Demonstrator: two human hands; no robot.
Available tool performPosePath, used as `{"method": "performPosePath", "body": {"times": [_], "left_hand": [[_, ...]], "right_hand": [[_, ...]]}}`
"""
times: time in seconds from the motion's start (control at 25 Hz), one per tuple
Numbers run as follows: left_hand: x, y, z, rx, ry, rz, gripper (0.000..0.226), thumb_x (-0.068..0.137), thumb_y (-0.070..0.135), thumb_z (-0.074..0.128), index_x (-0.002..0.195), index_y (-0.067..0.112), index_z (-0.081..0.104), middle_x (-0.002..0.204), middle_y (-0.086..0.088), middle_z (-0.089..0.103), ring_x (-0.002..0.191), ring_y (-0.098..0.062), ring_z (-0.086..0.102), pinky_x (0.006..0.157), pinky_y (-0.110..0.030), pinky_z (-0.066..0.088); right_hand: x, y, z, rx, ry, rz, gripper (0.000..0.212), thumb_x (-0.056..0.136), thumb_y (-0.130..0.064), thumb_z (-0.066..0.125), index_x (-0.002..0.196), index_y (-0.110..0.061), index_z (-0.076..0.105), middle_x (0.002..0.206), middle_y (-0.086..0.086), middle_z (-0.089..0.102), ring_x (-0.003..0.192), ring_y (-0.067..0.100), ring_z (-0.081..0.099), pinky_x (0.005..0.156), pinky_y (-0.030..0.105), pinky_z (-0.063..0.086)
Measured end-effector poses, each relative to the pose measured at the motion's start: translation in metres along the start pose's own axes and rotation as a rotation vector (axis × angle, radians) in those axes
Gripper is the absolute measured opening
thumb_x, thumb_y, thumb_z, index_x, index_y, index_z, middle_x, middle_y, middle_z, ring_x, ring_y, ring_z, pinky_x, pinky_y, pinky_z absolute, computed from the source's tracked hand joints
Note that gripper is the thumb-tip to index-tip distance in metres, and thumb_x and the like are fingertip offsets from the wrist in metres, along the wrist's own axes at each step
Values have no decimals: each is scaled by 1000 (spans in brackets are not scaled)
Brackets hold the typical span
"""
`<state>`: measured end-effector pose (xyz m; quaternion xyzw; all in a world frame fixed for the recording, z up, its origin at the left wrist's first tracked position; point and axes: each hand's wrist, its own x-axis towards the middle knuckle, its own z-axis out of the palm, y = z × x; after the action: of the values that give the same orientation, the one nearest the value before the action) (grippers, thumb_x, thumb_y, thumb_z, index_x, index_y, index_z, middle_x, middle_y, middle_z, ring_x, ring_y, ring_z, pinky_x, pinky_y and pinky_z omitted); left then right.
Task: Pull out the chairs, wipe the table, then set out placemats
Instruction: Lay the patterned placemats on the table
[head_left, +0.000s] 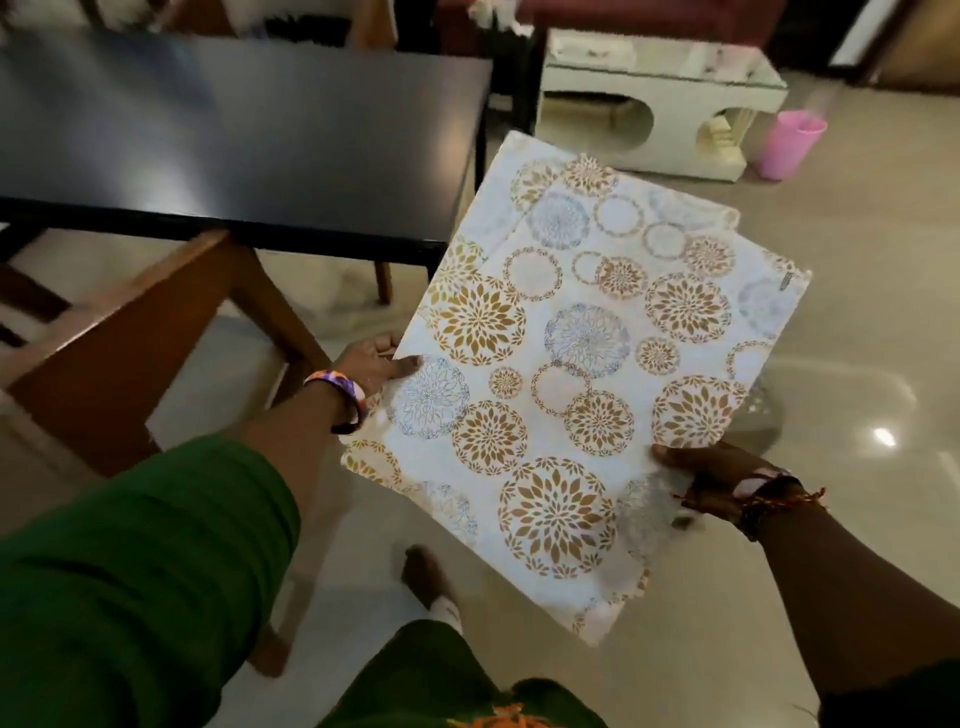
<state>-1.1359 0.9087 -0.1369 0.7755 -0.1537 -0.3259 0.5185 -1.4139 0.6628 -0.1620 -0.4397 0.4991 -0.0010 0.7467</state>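
Head view: left hand (374, 364) and right hand (701, 470) each pinch opposite edges of stacked placemats (582, 364), level for laying, beyond the bare counter's (234, 145) corner.

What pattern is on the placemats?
White placemats with gold and grey floral circles; head view.

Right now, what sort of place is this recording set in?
Probably a home's dining and living area: a dark dining table with a wooden chair beside it, a low white coffee table beyond, and patterned placemats held in both hands.
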Motion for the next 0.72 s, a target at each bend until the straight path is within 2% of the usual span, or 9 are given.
{"method": "performPosePath", "body": {"times": [0.12, 0.16, 0.28, 0.36, 0.44, 0.48, 0.56, 0.64, 0.72], "left_hand": [[12, 17, -41, -106, 202, 46, 34, 83, 2, 61, 115, -9, 55, 117, -21, 58, 64, -1, 59, 49, -2, 43], [20, 22, -55, -126, 263, 60, 34, 82, 0, 62, 113, -11, 55, 115, -21, 58, 61, 1, 61, 51, -4, 44], [49, 34, -95, -45, 405, 41, 31, 82, 6, 64, 111, -5, 59, 119, -21, 60, 94, -20, 63, 79, -23, 47], [74, 40, -124, 33, 526, -21, 30, 85, 14, 63, 112, 2, 60, 120, -17, 61, 98, -25, 58, 82, -28, 42], [100, 47, -149, 211, 637, -149, 36, 89, 24, 57, 119, 4, 56, 123, -16, 59, 104, -30, 56, 79, -28, 37], [113, 48, -161, 280, 693, -230, 41, 91, 28, 53, 124, 4, 52, 128, -15, 56, 113, -31, 53, 83, -29, 38], [133, 52, -178, 408, 763, -348, 45, 96, 32, 42, 131, 4, 43, 136, -15, 48, 123, -31, 45, 96, -31, 37], [148, 55, -188, 532, 758, -404, 38, 98, 33, 38, 125, 7, 45, 117, -14, 58, 109, -27, 55, 87, -28, 43], [163, 58, -197, 416, 748, -462, 33, 93, 30, 51, 110, 2, 52, 89, -10, 56, 91, -26, 59, 72, -25, 44]], "right_hand": [[20, -67, 49, -168, -96, -180, 34, 65, -4, 70, 99, -8, 66, 103, 13, 70, 95, 33, 68, 78, 40, 58], [27, -89, 67, -284, -119, -235, 38, 61, -11, 74, 98, -6, 67, 102, 16, 68, 93, 38, 66, 80, 44, 57], [56, -149, 125, -473, -164, -288, 56, 72, -24, 74, 114, 10, 59, 92, 26, 69, 39, 26, 59, 39, 23, 45], [90, -185, 168, -377, -264, -249, 41, 87, -18, 62, 123, 0, 57, 92, 10, 74, 57, 17, 70, 46, 19, 50], [118, -214, 213, -391, -318, -213, 40, 91, -18, 56, 129, -5, 52, 119, 10, 65, 98, 22, 68, 78, 29, 53], [129, -226, 232, -433, -334, -209, 41, 90, -15, 58, 128, -4, 53, 123, 13, 62, 102, 26, 65, 84, 35, 52], [149, -246, 264, -491, -331, -258, 37, 82, -2, 66, 117, 3, 59, 105, 13, 68, 75, 23, 71, 63, 30, 57], [166, -265, 293, -626, -247, -418, 36, 74, 5, 72, 108, 6, 63, 92, 9, 68, 61, 19, 65, 48, 21, 53], [187, -283, 319, -883, -169, -573, 42, 72, -1, 77, 111, 5, 63, 95, 8, 67, 70, 21, 59, 61, 21, 50]]}}
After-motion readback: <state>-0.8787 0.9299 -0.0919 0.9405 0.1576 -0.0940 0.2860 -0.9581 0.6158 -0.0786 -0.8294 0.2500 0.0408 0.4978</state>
